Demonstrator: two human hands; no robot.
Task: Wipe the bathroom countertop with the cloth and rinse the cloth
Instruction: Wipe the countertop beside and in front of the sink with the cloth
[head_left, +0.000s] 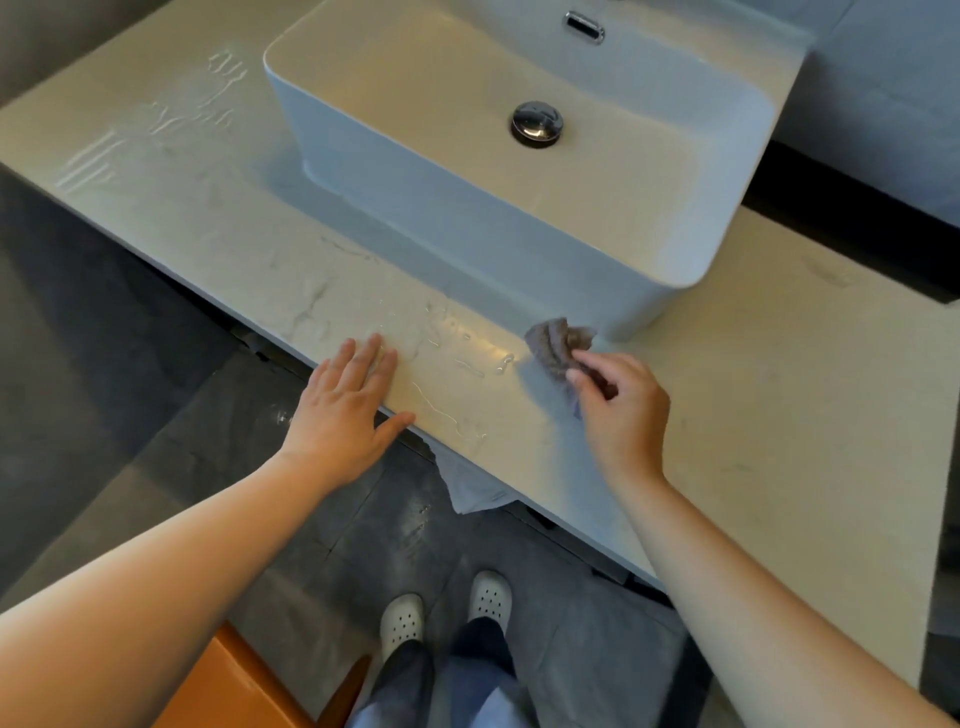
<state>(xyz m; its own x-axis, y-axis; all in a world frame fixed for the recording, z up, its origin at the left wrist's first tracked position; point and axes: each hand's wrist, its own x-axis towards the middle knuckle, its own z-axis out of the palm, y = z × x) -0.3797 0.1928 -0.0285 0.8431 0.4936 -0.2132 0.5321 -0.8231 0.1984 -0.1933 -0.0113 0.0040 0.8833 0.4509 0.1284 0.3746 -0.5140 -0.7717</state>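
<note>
We count one small grey crumpled cloth, lying on the pale marbled stone surface just beside the near corner of the one white rectangular ceramic basin. Our right hand pinches this cloth between thumb and curled fingers. Our left hand lies flat on the front edge of the surface, fingers straight, holding nothing, apart from the cloth. Wet streaks shine between the two hands and at the far left end. Inside the basin we see one round chrome drain plug and one chrome overflow slot. Below, two white perforated clogs stand on the dark tiled floor.
</note>
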